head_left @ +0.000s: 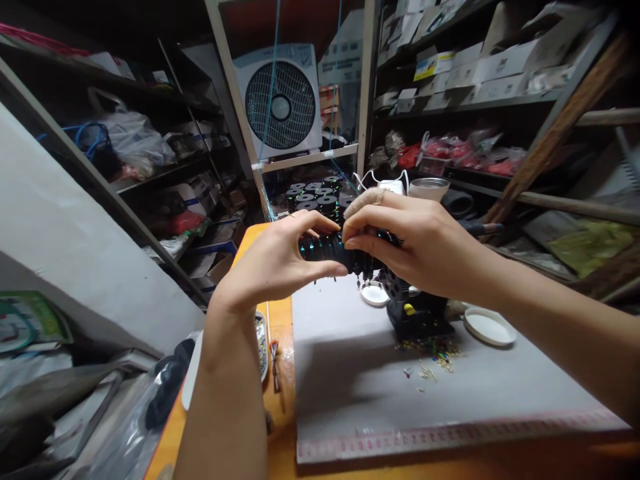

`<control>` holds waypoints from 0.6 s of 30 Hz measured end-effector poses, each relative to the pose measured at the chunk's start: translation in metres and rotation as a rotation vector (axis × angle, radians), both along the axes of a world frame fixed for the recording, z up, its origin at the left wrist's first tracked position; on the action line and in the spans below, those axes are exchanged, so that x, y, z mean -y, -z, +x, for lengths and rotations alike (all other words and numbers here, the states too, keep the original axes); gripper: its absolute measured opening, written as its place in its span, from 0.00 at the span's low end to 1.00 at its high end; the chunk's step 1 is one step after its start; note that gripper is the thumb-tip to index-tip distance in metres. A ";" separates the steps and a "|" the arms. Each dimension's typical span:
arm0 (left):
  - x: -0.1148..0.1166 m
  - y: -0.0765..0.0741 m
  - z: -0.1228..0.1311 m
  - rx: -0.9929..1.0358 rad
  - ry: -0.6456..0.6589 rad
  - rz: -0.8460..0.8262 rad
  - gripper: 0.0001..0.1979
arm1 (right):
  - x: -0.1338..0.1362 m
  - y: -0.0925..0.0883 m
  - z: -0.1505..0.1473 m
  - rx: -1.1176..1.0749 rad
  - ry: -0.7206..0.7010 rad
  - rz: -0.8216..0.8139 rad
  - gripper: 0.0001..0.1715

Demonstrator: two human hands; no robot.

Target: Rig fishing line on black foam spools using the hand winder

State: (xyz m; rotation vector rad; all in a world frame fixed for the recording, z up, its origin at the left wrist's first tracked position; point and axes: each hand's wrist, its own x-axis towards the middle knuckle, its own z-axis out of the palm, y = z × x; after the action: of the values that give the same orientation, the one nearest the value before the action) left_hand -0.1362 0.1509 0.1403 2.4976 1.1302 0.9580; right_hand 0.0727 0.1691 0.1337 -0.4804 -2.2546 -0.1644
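Note:
Both my hands are raised above the table and hold a row of small black ring-shaped parts [327, 250] strung together like a short cylinder. My left hand [277, 260] grips its left end, thumb underneath and fingers curled over the top. My right hand [405, 243] pinches the right end with closed fingers; one fingertip wears a beige wrap. Thin pins hang below the row. Under my right hand a black block-shaped tool [415, 313] stands on the grey mat [400, 393].
Several black spools [315, 195] stand at the table's far edge before a white box fan [281, 100]. White lids [489, 327] and tiny coloured bits [433, 357] lie on the mat. Cluttered shelves rise left and right. A metal cup [429, 189] stands behind.

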 end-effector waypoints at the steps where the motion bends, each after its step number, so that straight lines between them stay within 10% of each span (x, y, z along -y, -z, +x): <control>1: 0.000 0.000 0.000 0.002 -0.001 0.000 0.17 | 0.000 0.000 0.000 0.004 -0.001 0.000 0.05; 18: -0.002 0.003 0.000 0.001 -0.018 -0.008 0.19 | 0.004 0.018 0.001 0.104 0.112 0.275 0.16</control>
State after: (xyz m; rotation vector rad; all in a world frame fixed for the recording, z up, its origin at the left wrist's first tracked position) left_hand -0.1365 0.1533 0.1376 2.4847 1.1554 0.9580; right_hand 0.0739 0.1654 0.1155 -0.4588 -2.2606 -0.5606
